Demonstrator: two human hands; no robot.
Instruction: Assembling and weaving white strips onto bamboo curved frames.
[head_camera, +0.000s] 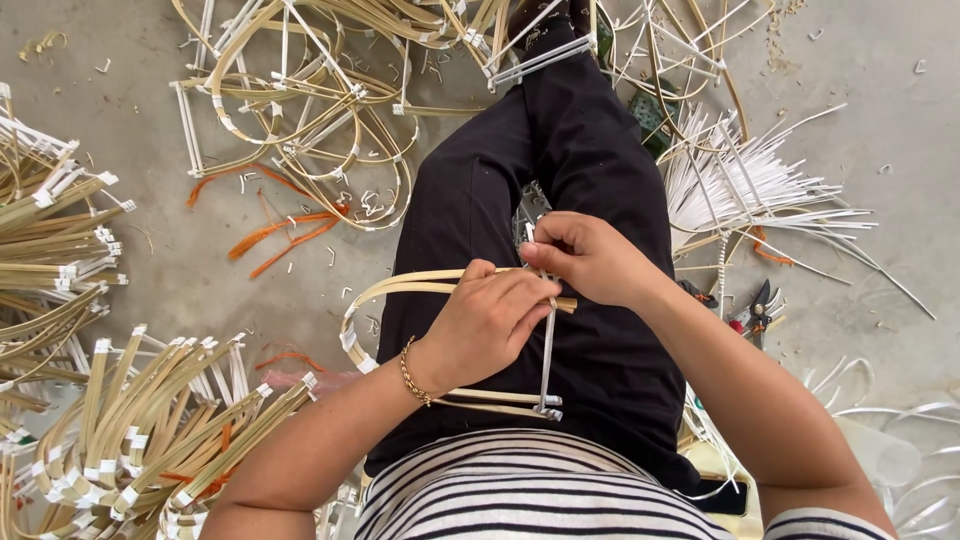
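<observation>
Bare grey concrete floor (880, 60) fills the view around a seated person, whose black trousers (560, 160) run up the middle and whose striped top (520, 495) is cut off by the lower edge. Heaps of pale bamboo frames (300, 90) lie at top left, tangled so that single pieces are hard to separate; more bent strips (150, 440) with white-taped ends crowd the lower left and run out of view. A fan of thin white sticks (750, 175) spreads at right. Orange scraps (285, 230) lie on the floor at left. Small pliers (758, 310) rest by the right forearm, partly hidden behind it.

Over the lap, the left hand (490, 325), a gold bracelet (412, 372) at its wrist, is curled tight around a curved bamboo loop (400, 290); the fingers cover the spot where the loop meets a white upright bar (547, 355). The right hand (590, 260) sits touching the left, thumb and fingers pinched together at the top of that bar, seemingly on a thin strip, though what they grip is too small to make out. The loop's lower run (500, 402) passes beneath the left wrist, its far end hidden.
</observation>
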